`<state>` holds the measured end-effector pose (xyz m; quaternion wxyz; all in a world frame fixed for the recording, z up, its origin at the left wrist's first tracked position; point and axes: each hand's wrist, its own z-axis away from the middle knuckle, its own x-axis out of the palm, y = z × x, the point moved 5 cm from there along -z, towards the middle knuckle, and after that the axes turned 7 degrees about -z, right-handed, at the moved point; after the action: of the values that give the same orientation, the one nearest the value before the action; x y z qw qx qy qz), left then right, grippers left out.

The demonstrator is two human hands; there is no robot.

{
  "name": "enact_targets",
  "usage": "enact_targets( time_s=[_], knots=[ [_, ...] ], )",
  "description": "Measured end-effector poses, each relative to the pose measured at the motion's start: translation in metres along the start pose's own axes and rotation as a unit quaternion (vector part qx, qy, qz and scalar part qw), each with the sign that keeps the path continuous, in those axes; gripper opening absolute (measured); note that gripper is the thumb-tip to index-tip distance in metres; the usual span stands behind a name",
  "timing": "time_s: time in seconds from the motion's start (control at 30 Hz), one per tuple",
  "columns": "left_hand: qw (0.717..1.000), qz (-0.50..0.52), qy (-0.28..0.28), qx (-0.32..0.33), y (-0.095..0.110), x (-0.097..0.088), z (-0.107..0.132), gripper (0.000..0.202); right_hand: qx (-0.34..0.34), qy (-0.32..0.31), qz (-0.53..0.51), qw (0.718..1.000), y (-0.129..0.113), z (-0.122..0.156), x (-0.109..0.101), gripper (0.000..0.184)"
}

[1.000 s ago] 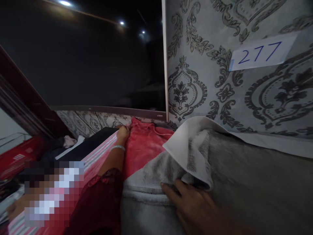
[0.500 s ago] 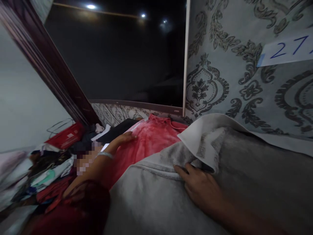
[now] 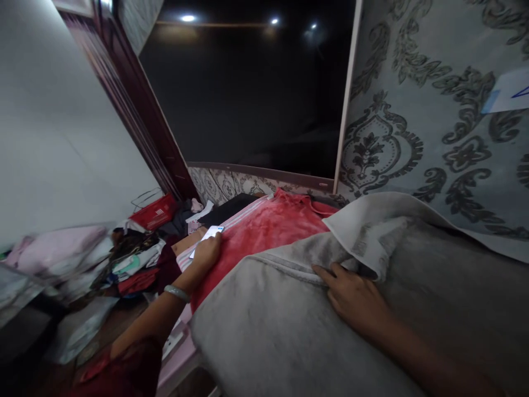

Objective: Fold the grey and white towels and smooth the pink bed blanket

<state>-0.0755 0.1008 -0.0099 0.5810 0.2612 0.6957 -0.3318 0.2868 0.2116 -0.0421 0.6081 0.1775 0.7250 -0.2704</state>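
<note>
A thick grey blanket (image 3: 268, 331) covers the near right of the bed, and its corner (image 3: 367, 231) is folded back to show a pale underside. My right hand (image 3: 355, 295) lies flat on it just below that fold, fingers stretched out and holding nothing. A red plush blanket (image 3: 268, 229) is spread further back. My left hand (image 3: 206, 251), with a bangle (image 3: 177, 292) on the wrist, rests at the red blanket's left edge with its fingers loosely extended. Its fingertips reach a lit phone (image 3: 209, 234) lying there.
Patterned wallpaper (image 3: 433, 127) with a paper label (image 3: 510, 94) rises on the right, and a dark glossy panel (image 3: 256, 94) stands behind the bed. On the left are a red basket (image 3: 155, 210), a heap of clothes (image 3: 128, 259) and a dark wooden door frame (image 3: 136, 110).
My view has swung left, showing more of the wall and clutter. My left hand has drawn back from the red blanket's far end to its left edge by the phone. My right hand stays on the grey blanket.
</note>
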Motion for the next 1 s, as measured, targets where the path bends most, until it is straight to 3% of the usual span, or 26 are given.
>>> enact_targets(
  time_s=[0.1, 0.33, 0.5, 0.63, 0.77, 0.87, 0.93, 1.0],
  knots=[
    [0.999, 0.026, -0.018, 0.002, -0.008, 0.001, 0.003, 0.035, -0.005, 0.013, 0.014, 1.0, 0.002, 0.0, 0.002, 0.058],
    [0.991, 0.124, -0.035, -0.029, -0.051, 0.011, 0.03, 0.021, -0.016, 0.046, 0.016, 0.999, 0.008, -0.001, 0.011, 0.059],
    [0.982, 0.179, 0.019, -0.064, -0.054, 0.022, 0.044, 0.017, -0.018, 0.077, 0.03, 0.996, 0.012, 0.0, 0.017, 0.056],
    [0.973, 0.223, 0.022, -0.055, -0.055, 0.014, 0.043, 0.024, -0.029, 0.113, 0.04, 0.992, 0.015, 0.002, 0.022, 0.054],
    [0.983, 0.183, -0.003, -0.002, -0.056, 0.003, 0.049, 0.04, -0.038, 0.123, 0.043, 0.991, 0.015, 0.003, 0.02, 0.051],
    [0.992, 0.122, -0.029, -0.014, -0.062, 0.008, 0.065, 0.038, -0.027, 0.106, 0.048, 0.993, 0.015, 0.003, 0.018, 0.05],
    [0.982, 0.178, -0.061, -0.024, -0.07, 0.019, 0.08, 0.036, -0.017, 0.092, 0.05, 0.994, 0.014, 0.003, 0.016, 0.049],
    [0.946, 0.306, -0.105, -0.003, -0.078, 0.032, 0.097, 0.038, -0.011, 0.093, 0.053, 0.994, 0.013, 0.004, 0.014, 0.05]
  ],
)
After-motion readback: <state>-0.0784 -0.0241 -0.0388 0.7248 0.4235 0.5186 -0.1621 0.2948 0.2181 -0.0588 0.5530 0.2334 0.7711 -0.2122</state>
